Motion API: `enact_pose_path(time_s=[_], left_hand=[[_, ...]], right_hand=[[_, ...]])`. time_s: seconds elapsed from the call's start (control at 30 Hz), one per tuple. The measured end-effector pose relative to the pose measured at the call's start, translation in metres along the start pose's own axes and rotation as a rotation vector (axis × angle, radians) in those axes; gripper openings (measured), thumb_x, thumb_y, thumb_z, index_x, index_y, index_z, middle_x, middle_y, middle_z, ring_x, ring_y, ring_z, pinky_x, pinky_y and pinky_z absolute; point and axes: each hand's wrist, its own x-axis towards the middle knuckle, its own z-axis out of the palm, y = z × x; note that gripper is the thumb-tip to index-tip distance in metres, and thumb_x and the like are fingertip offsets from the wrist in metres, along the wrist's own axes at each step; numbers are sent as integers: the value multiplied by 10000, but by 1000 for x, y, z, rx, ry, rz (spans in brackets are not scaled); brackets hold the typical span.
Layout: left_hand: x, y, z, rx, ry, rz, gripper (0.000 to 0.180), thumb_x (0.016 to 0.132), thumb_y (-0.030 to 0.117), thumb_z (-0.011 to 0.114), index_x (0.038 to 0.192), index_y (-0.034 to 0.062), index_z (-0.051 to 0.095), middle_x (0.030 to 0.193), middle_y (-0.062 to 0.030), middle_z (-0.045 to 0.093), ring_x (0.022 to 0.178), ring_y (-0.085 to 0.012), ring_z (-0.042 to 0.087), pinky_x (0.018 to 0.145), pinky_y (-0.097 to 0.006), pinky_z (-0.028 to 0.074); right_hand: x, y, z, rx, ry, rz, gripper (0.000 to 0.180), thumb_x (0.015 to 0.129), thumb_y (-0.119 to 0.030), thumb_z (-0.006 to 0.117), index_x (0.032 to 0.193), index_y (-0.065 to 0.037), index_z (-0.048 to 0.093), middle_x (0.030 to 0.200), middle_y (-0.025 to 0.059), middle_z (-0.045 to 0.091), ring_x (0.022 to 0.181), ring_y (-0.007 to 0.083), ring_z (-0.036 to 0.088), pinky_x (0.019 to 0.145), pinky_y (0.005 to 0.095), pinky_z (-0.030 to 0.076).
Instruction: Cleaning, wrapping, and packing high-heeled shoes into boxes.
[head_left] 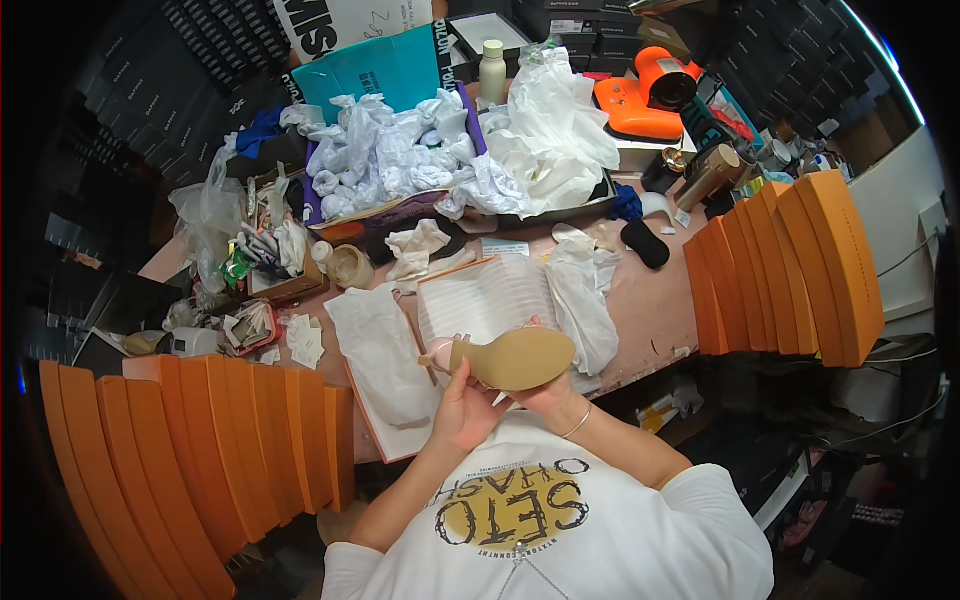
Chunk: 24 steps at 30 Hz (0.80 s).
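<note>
A sandal (525,358) with a tan sole and pale pink straps is held low over the table's front edge, its sole turned up toward me. My left hand (466,412) grips it at the heel end, thumb against the sole. My right hand (546,397) supports it from beneath near the toe end, its fingers partly hidden by the sole. Just beyond lies an open shoebox (424,300) lined with white wrapping sheet (490,295). To its left, white tissue paper (375,340) rests on a box lid (362,402). More crumpled tissue (582,310) lies right of the box.
Rows of orange shoeboxes (200,450) stand at left, with another row (775,275) at right. Farther back are a bin of crumpled white paper (385,150), a white bottle (492,72), an orange machine (645,100) and a black oval item (645,244). Dark boxes (150,100) line the wall.
</note>
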Motion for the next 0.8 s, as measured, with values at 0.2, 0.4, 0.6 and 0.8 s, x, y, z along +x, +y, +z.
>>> enact_pose_path(time_s=[0.2, 0.4, 0.6, 0.8], left_hand=[[9, 4, -8, 65, -25, 185, 390, 914, 346, 563, 1238, 156, 458, 1179, -39, 535, 1145, -186, 466, 1011, -428, 322], [38, 18, -21, 1443, -116, 777, 243, 860, 103, 602, 1093, 36, 606, 1155, -100, 598, 1167, -207, 511, 1039, -428, 336], [51, 14, -29, 1947, -257, 617, 395, 806, 140, 642, 1177, 23, 574, 1187, -160, 577, 1200, -295, 481, 1029, -439, 343], [37, -20, 10, 431, -294, 219, 662, 899, 308, 601, 1411, 83, 248, 1332, -92, 450, 1182, -230, 498, 970, -351, 422]], right_hand=[[10, -45, -26, -894, -28, -195, 283, 908, -332, 563, 959, -59, 620, 888, 63, 628, 881, 207, 590, 841, 361, 469], [-1, -154, -88, -2558, 514, -802, 465, 737, -231, 714, 1098, 31, 585, 991, 187, 636, 943, 351, 601, 834, 393, 470], [2, -199, -140, -2205, 568, -841, 410, 776, -165, 659, 1129, 29, 582, 947, 181, 650, 857, 342, 629, 786, 391, 492], [-13, -85, 24, -1473, 89, -449, 279, 902, -176, 565, 1082, 37, 581, 907, 128, 619, 858, 248, 593, 767, 317, 461]])
